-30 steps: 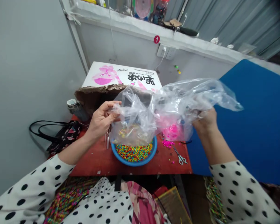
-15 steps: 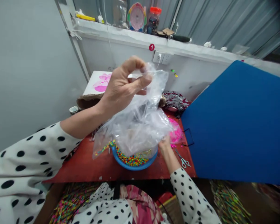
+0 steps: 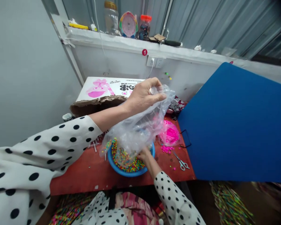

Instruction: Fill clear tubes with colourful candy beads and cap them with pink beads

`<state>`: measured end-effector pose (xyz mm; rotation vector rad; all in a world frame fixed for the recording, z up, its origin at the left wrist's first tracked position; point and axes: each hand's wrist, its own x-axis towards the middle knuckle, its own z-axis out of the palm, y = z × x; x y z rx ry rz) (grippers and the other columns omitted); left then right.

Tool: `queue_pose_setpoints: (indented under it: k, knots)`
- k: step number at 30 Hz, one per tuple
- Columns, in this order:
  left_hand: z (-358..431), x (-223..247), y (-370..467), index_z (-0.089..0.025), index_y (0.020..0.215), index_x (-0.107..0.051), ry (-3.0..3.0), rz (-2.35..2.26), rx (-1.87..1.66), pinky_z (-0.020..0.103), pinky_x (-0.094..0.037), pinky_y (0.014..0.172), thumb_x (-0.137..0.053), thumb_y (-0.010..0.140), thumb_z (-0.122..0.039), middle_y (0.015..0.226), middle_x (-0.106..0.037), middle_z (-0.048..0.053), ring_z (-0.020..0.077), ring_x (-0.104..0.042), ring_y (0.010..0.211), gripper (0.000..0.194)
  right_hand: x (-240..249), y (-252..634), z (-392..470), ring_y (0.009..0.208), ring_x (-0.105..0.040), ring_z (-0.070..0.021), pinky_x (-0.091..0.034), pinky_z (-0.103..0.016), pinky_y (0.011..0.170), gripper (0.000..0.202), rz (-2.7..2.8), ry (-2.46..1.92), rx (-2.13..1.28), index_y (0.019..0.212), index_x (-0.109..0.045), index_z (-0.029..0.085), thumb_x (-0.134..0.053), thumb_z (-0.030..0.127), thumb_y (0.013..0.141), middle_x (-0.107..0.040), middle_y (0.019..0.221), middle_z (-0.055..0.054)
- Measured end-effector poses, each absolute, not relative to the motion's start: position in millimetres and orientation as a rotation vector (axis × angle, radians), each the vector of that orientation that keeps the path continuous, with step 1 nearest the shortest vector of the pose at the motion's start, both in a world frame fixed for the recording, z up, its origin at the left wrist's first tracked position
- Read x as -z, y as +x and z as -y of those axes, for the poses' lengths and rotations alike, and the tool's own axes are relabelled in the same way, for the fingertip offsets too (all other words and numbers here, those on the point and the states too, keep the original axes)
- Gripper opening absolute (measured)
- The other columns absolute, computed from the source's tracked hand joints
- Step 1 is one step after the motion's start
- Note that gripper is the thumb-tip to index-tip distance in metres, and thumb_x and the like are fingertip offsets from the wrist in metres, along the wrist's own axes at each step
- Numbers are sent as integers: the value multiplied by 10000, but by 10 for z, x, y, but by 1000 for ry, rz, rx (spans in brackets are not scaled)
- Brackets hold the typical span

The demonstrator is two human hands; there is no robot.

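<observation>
My left hand [image 3: 146, 95] pinches the gathered top of a clear plastic bag [image 3: 140, 128], holding it up above the table. The bag hangs slanting down to the left, and some small coloured beads lie in its lower left corner. Under it stands a blue basin [image 3: 118, 170] filled with multicoloured beads [image 3: 131, 165]. Low at the bag's right edge, over the basin, my right hand [image 3: 144, 154] is closed on the plastic, its fingertips partly hidden.
Right of the basin lie a bag of pink beads [image 3: 170, 136], loose pink beads and scissors [image 3: 181, 162] on the red table [image 3: 84, 175]. A white carton [image 3: 84, 90] stands behind. A large blue board [image 3: 234, 125] leans at the right; bundles of coloured strands lie below.
Both hands have come down with the bag, the left one also shifting right. My right hand has moved left, from beside the basin to over its beads. The view has shifted slightly.
</observation>
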<state>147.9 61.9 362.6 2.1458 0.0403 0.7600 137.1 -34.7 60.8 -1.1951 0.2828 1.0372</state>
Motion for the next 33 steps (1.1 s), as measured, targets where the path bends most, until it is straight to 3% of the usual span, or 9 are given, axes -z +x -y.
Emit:
queue_pose_setpoints:
  k: [5,8,11,15,20,24,28,30,33]
  knots:
    - [-722,-3630,1361,-159,766,-565,2198,-151,-792,223,-424,550,-674,693,-289,745,-597,-11,76,-525,540,185,-868,1275,887,671,-609,-178,-492,-329,619,305,-133,-1448,-1385,771,-594,177,-526,475,755,-617,677,-42]
    - [-736,-3645,1275,-160,753,-591,2219,-156,-804,224,-418,583,-674,682,-271,787,-618,12,101,-540,636,156,-1363,1387,1271,643,-591,-200,-477,-316,611,203,102,-1581,-1453,651,-619,155,-703,338,626,-597,603,-35]
    - [-718,-3637,1245,-160,763,-610,2225,-134,-745,225,-417,586,-674,675,-269,786,-617,14,103,-527,646,154,-2194,1673,1393,779,-596,-182,-475,-283,715,216,649,-1758,-742,885,-680,217,-693,298,685,-655,799,-18]
    - [-673,-3645,1274,-149,785,-620,2171,-36,-569,224,-444,582,-643,686,-236,791,-616,19,101,-534,646,134,-3215,2030,1029,1122,-501,-194,-494,-242,696,829,969,-1534,81,1297,-441,315,-813,253,559,-499,1302,-32]
    - [-813,-3523,1056,-195,1045,-571,1842,-107,-657,227,-518,594,-573,722,-207,1182,-551,69,116,-601,756,323,-3518,2125,487,669,-569,-88,-457,-206,588,190,1072,-1460,0,900,-679,194,-705,238,717,-649,771,10]
    - [-974,-2858,361,-281,1273,-397,1761,-269,-956,307,-537,802,-565,780,-281,1387,-370,73,193,-564,1070,522,-3465,2149,319,502,-503,-55,-420,-190,498,94,1005,-1422,-48,801,-688,140,-695,178,715,-595,591,25]
    - [-914,-1702,-420,-170,1272,-417,2091,-978,-928,432,-365,1041,-688,702,-410,1311,-425,149,284,-408,1244,675,-3473,2228,229,479,-517,-61,-422,-198,454,116,934,-1343,-123,791,-676,116,-704,185,702,-608,619,5]
    - [-847,-1168,-645,-102,1266,-436,2083,-1301,-688,458,-351,1034,-716,653,-456,1315,-419,211,338,-393,1250,762,-3483,2258,206,480,-528,-68,-435,-212,460,129,912,-1339,-125,781,-675,117,-718,199,692,-610,624,0]
    - [-802,-687,-762,-145,1054,-614,2039,-1331,-453,389,-468,868,-598,768,-396,1071,-622,137,282,-590,1000,380,-3502,2283,215,477,-535,-73,-432,-225,464,134,867,-1350,-94,774,-680,124,-732,205,681,-605,609,-2]
